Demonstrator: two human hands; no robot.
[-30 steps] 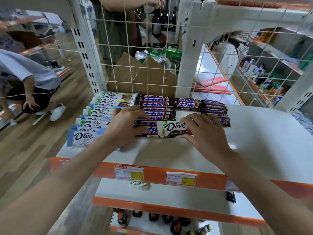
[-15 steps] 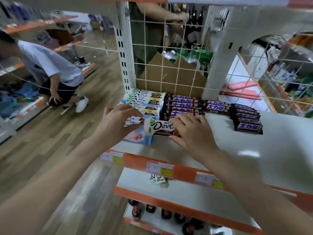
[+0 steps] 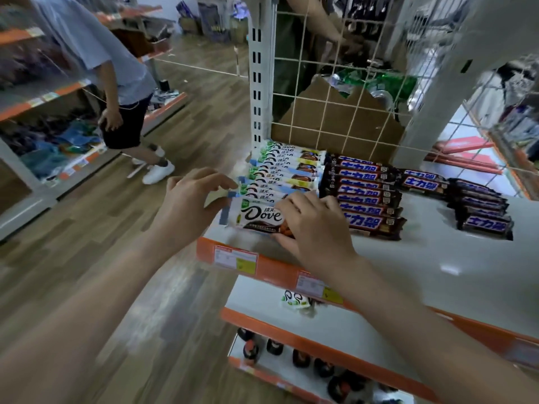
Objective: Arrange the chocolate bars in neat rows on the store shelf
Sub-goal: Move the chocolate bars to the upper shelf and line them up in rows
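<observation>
The right hand (image 3: 313, 228) is pinching the Dove bar (image 3: 256, 218), now sitting at the front of the Dove row (image 3: 284, 173); the left hand (image 3: 189, 208), fingers spread, is letting go, so the row is nearly squared.

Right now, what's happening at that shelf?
A person is stocking chocolate bars on the white top shelf. The right hand rests on the right end of a Dove bar at the front of the Dove row, setting it in line. The left hand is at the bar's left end, fingers loose; contact is unclear. Two rows of dark bars lie to the right.
</observation>
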